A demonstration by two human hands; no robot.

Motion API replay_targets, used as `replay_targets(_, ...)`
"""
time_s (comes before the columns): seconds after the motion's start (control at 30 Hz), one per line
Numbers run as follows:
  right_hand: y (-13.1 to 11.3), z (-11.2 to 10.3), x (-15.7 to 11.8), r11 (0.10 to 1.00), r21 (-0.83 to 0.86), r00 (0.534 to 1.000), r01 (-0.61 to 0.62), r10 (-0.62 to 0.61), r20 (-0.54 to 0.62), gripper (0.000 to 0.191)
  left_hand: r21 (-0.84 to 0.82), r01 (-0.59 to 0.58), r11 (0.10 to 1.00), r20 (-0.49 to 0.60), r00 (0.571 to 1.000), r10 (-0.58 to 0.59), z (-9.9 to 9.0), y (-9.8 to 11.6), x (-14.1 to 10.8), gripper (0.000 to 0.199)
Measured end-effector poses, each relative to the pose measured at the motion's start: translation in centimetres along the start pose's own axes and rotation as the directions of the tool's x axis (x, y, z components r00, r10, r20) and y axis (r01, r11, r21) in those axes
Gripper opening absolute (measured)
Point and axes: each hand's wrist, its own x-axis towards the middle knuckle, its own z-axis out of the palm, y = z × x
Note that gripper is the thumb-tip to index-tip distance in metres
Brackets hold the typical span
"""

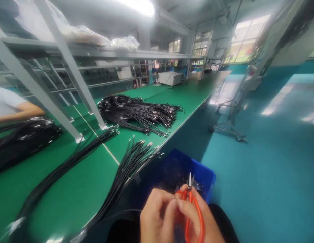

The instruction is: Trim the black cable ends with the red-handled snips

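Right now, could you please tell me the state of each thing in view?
Orange-handled metal scissors: held, blades slightly open
Blue rectangular plastic bin: open-topped, partly filled
Large black cable pile: loose ends spread
Long black cable bundle nearest bin: tips fanned
Clear plastic overhead: crumpled

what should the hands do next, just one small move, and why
I'd probably ease the left hand slightly away from the right hand before the scissors close: their blades look parted, and the fingertips of both hands crowd together just below them. Whatever the left fingertips may pinch is too small to tell.
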Motion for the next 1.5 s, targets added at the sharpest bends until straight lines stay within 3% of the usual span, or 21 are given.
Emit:
replay_targets(0.17, -0.2, -0.1, -0.2, 0.998, 0.025, 0.998, -0.059, 0.059, 0.011, 0.024, -0.351, 0.269, 0.897, 0.219, 0.955, -0.201, -0.6, 0.8, 1.1, 0.025)
replay_targets(0.37, 0.2, -0.6, 0.7, 0.998, 0.066, 0.996, -0.014, 0.008, 0.092, 0.025, -0.418, 0.325, 0.848, 0.202, 0.944, -0.262, -0.6, 0.8, 1.2, 0.023)
replay_targets(0.63, -0.4, -0.6, 0.6, 0.991, 0.125, 0.995, -0.05, 0.039, 0.094, 0.017, -0.419, 0.328, 0.847, 0.293, 0.931, -0.217, -1.0, 0.7, 1.9, 0.024)
replay_targets(0.77, -0.6, -0.6, 0.5, 0.987, 0.151, 0.995, -0.056, 0.044, 0.085, 0.017, -0.218, 0.219, 0.951, 0.177, 0.967, -0.182, -2.1, 0.9, 1.9, 0.013)
replay_targets(0.9, -0.8, -0.4, 0.0, 0.989, 0.123, 0.996, -0.077, 0.071, 0.055, 0.014, -0.043, 0.165, 0.985, 0.277, 0.949, -0.147, -2.0, 1.0, 1.4, 0.008)
replay_targets(1.0, -1.1, 0.0, -0.2, 0.997, 0.052, 0.997, -0.062, 0.06, 0.04, 0.019, -0.099, 0.188, 0.977, 0.251, 0.955, -0.158, -1.5, 0.8, 1.2, 0.013)
replay_targets(1.2, -1.4, 1.4, 0.1, 0.967, -0.148, 0.977, 0.209, -0.211, 0.002, 0.033, -0.117, 0.201, 0.973, 0.205, 0.963, -0.174, -1.5, 0.5, 1.2, 0.025)
replay_targets(1.27, -1.3, 1.7, 0.1, 0.976, -0.091, 0.981, 0.196, -0.196, 0.015, 0.033, -0.12, 0.222, 0.968, 0.216, 0.957, -0.193, -1.7, 0.5, 1.2, 0.03)
replay_targets(1.4, -0.9, 1.3, 0.0, 0.998, 0.026, 0.996, 0.053, -0.055, 0.067, 0.031, -0.22, 0.32, 0.921, 0.266, 0.929, -0.259, -2.2, 0.5, 1.2, 0.038)
replay_targets(1.5, -0.8, 0.7, 0.0, 0.996, -0.07, 0.998, 0.052, -0.049, 0.031, 0.03, -0.264, 0.349, 0.899, 0.284, 0.919, -0.273, -2.5, 0.3, 1.4, 0.038)
